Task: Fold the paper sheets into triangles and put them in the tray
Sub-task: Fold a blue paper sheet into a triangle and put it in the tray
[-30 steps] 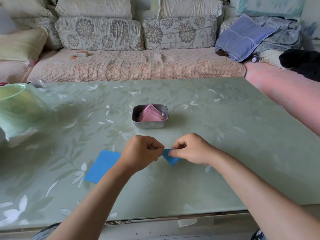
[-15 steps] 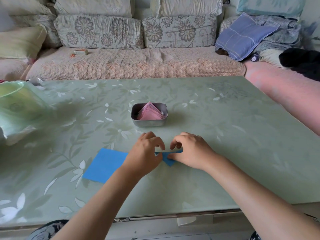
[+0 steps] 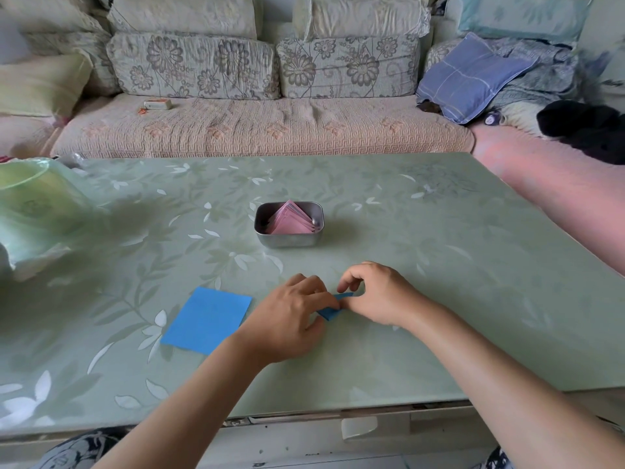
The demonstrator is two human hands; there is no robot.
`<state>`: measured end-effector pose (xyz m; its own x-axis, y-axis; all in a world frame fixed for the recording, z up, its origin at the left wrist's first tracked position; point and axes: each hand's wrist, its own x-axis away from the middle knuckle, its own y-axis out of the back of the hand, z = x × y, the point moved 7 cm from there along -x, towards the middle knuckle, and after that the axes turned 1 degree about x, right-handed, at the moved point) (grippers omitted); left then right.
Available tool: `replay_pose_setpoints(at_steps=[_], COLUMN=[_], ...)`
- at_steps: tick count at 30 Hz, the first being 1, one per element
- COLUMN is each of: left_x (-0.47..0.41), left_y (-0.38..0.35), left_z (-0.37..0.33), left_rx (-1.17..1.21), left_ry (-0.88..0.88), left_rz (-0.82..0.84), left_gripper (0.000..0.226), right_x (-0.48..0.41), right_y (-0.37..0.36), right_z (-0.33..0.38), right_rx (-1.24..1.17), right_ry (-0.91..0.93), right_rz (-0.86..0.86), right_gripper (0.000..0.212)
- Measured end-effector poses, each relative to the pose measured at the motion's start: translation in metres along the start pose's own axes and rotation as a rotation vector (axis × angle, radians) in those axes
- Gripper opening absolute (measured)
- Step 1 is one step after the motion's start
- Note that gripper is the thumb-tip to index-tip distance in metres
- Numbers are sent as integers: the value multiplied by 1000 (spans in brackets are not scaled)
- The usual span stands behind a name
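Whereas a second ago both grips held it lifted, I now see left hand (image 3: 291, 316) and right hand (image 3: 378, 292) pinching the blue fold (image 3: 329, 313) down on the surface (image 3: 439, 265), likely creasing | count: one fold, one flat blue sheet (image 3: 208, 319) at 9 o'clock, one tray (image 3: 287, 242) at 12 o'clock, pink triangles (image 3: 291, 223) too stacked to count

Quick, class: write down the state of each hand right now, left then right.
Left hand: closed, gripping the folded blue paper.
Right hand: closed, pinching the far edge of the same folded blue paper.
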<state>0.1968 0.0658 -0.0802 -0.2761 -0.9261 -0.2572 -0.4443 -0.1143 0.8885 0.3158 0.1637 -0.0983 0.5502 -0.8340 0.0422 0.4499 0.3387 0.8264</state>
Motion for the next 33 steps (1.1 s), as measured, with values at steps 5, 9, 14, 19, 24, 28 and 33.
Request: replay_pose_setpoints(at_steps=[5,9,14,19,24,28,33], left_x=[5,6,6,4,-2,-3,3], left_y=[-2,-3,-6,-10,-14,-13,-9], left_z=[-2,-4,-5,-7,-6,-6,-2], left_rx=[-27,-44,-70,-118,-131,-84,0], left_ry=[-8,-17,-7,26,66,73,84], left_rz=[27,31,30,24,7,1,12], left_gripper=[39,38,39,45,44,40,30], right_x=[1,0,-7,-9,-7,-3,-5], right_y=[0,-2,0,2,1,-2,-3], right_z=[-4,-8,-18,-24,-22,-18,-17], right_rx=[-41,-115,-129,-128,-97,-102,-106], right_ry=[-40,-92,-132,-139,-139,-119,-124], right_rz=[3,-17,-47,-76,-85,-62,-69], right_gripper=[22,21,20,26,31,21,20])
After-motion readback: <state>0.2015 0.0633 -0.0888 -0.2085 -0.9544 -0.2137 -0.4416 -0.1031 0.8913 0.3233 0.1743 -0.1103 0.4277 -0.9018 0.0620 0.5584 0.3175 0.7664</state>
